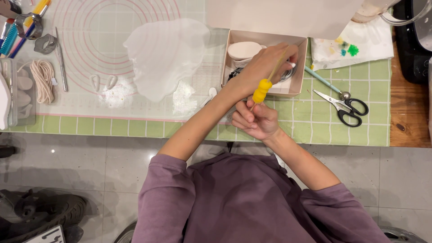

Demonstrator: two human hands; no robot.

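Note:
My left hand (265, 65) reaches into an open cardboard box (299, 72) on the green checked cloth. Its fingers are curled among the contents near a small white piece, so I cannot tell whether it grips anything. A pale oval shape (244, 48) lies in the box's far left corner. My right hand (256, 121) hovers at the table's near edge, closed around a thin stick tool with a yellow bumpy grip (262, 91). The stick points up across my left wrist.
A thin white rolled-out sheet (166, 54) lies on the ringed work mat (90, 27). Black-handled scissors (346, 105) and a teal-handled tool (321, 80) lie right of the box, below a stained paper towel (355, 42). Cord (42, 74), cutters (40, 42) and a metal pick (60, 60) sit left.

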